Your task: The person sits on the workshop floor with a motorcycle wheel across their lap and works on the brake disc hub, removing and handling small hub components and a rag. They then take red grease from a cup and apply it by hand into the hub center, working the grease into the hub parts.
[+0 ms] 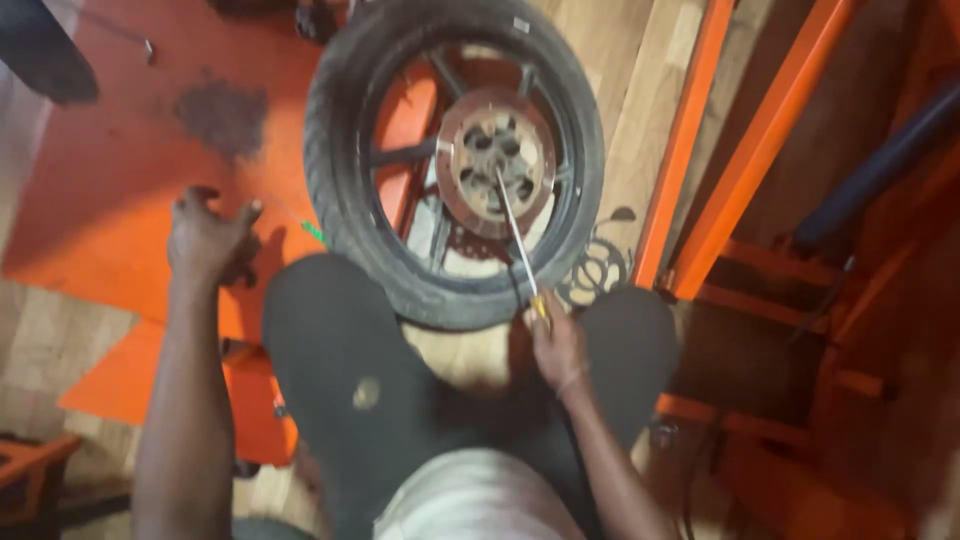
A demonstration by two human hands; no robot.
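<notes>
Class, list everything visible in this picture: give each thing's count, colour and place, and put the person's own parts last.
wheel: one, black tyre, lying flat at top centre
brake disc: one, rusty metal, at the wheel's hub
screwdriver: one, metal shaft, yellow handle, tip at the disc
orange sheet: one, on the floor, left
dark stain: one, on the sheet
orange frame: one, right
sprocket: one, dark, beside the tyre
left hand: open, on the sheet
right hand: gripping the screwdriver

left hand (208, 238) – fingers spread, apparently empty | right hand (556, 340) – grip closed
</notes>
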